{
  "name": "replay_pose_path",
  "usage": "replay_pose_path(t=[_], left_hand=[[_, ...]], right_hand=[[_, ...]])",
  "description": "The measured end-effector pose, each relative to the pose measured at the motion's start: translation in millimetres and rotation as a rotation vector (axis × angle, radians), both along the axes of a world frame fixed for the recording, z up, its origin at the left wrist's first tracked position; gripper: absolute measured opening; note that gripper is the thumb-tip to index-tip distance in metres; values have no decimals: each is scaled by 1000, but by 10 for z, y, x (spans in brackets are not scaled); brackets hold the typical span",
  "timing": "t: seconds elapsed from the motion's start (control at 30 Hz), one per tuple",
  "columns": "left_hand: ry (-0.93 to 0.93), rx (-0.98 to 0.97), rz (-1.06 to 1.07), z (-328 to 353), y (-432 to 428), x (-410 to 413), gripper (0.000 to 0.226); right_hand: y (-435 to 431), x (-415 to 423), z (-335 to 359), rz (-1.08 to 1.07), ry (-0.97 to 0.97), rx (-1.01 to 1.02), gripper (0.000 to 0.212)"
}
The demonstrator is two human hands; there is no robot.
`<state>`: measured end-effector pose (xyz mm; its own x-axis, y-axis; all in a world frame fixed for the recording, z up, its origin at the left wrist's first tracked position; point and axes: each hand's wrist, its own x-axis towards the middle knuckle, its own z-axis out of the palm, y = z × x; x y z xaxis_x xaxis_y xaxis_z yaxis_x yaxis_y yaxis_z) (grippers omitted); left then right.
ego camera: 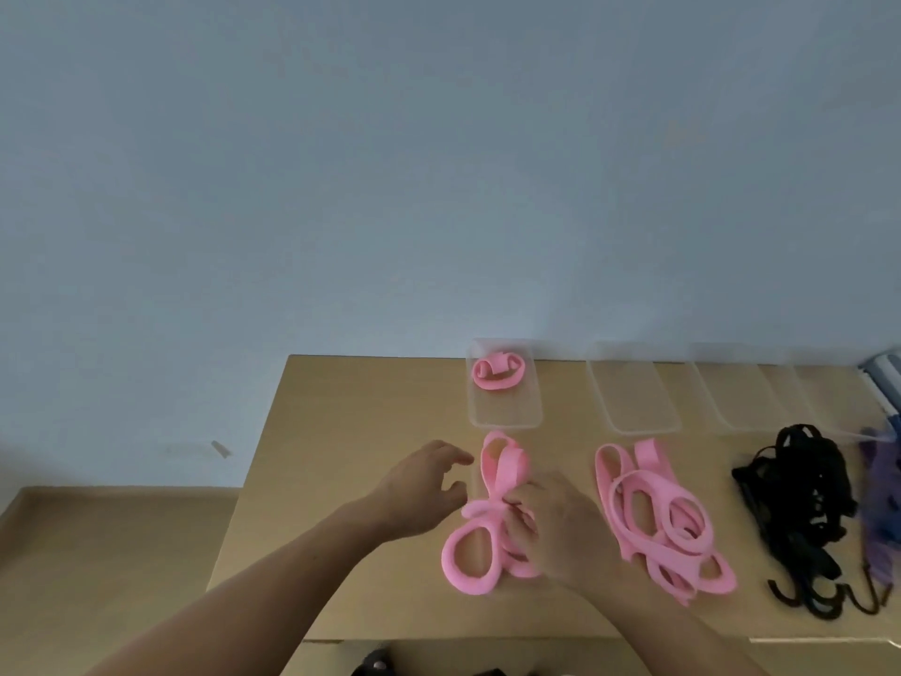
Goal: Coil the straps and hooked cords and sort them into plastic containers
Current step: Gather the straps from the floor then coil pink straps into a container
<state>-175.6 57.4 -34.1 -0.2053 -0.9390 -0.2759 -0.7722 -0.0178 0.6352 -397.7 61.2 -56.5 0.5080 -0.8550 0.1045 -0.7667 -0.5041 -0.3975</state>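
Matt, soft-looking pink cloth for the straps (651, 456) at lower middle. Clear, smooth plastic for the containers (634, 402) above them. Smooth, matt tan wood look on the table (351, 431). Dull black cloth cords (804, 480) at right, with dark hard hooks (785, 600).

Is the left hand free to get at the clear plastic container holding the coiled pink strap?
Probably yes. The left hand is open and empty, the clear plastic container lies just beyond it, and only bare tan tabletop lies between. The right hand grips the loose pink strap, out of the way.
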Motion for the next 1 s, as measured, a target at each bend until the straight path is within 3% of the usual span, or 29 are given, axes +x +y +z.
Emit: replay_pose_path(t=[0.33,0.47,0.57,0.8,1.0], left_hand=[[623,-57,134,825,-228,-385,21],[855,-62,216,1027,-272,-420,28],[887,-8,194,1095,-256,-429,26],[852,65,154,1179,-176,-422,16],[945,198,204,1283,-137,-442,51]], right_hand=[[-442,-129,1079,-144,-510,-69,9],[-492,-98,1324,-126,-688,23,27],[-505,-87,1362,-123,-687,92,14],[-483,-49,1460,-125,-654,70,16],[-405,-3,1460,-51,-621,-194,11]])
